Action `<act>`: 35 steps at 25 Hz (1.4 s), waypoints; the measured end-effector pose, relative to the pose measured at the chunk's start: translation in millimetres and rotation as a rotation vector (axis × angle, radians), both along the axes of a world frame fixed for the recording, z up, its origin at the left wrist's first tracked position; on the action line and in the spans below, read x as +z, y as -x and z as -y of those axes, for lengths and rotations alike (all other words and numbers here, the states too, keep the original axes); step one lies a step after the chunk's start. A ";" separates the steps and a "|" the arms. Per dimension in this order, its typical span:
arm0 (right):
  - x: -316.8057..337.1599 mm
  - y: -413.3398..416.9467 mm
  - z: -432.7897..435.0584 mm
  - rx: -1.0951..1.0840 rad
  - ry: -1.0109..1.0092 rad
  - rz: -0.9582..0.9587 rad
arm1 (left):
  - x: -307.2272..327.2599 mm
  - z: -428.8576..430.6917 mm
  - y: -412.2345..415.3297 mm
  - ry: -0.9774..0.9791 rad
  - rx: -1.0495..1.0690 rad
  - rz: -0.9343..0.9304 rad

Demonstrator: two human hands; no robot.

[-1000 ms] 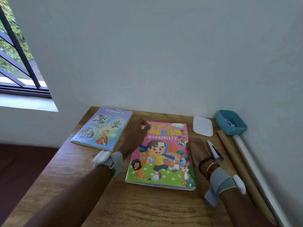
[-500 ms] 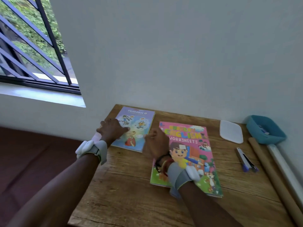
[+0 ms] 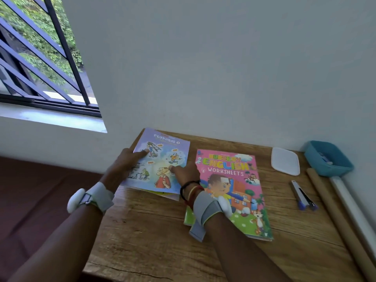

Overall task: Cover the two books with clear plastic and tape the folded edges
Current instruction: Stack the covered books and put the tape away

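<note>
A lilac cartoon book (image 3: 162,159) is at the table's far left corner, its near edge raised so that the pages fan out underneath. My left hand (image 3: 124,165) grips its left edge with one digit laid across the cover. My right hand (image 3: 186,174) holds its right edge, one digit on the cover. A pink "Nursery English Worksheets" book (image 3: 234,180) lies flat to the right, partly under my right wrist. Along the right wall lie a brown roll (image 3: 333,210) and a pale roll (image 3: 354,210).
On the wooden table (image 3: 154,231), a cutter (image 3: 303,196) lies right of the pink book. A white lid (image 3: 285,161) and a blue tray (image 3: 327,157) sit at the far right corner. The table's left edge drops to a dark floor; a barred window is up left.
My right hand left the pink book and crossed to the lilac one. Both hands now hold the lilac book, and its near edge has come up off the table.
</note>
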State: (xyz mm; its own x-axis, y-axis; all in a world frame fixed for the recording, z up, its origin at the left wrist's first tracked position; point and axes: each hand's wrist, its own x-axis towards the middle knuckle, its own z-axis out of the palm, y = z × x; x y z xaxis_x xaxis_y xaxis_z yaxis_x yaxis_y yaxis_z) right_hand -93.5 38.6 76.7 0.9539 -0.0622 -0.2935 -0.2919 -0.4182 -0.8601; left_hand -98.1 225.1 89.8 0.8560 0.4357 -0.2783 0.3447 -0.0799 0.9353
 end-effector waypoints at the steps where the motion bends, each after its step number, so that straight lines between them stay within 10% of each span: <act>1: 0.6 2.8 1.1 -0.022 0.033 0.027 | 7.2 5.2 4.2 0.072 -0.010 0.019; 9: 26.7 32.5 99.2 -0.268 -0.187 0.335 | 16.4 103.5 5.6 0.378 -0.248 0.099; 19: -16.8 45.1 183.0 -0.252 0.474 0.262 | -42.0 217.1 13.0 -0.911 -0.139 0.051; 35: -44.6 71.7 154.8 -0.139 0.718 0.331 | -67.9 199.3 40.0 -1.028 -0.408 0.202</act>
State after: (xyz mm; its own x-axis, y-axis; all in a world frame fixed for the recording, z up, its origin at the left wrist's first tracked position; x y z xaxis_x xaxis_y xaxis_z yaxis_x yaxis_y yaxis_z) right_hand -165.2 -116.2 32.1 0.9540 -0.2532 0.1604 -0.1587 -0.8808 -0.4462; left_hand -138.1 25.8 21.9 0.9757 0.0552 0.2120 -0.0340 -0.9178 0.3955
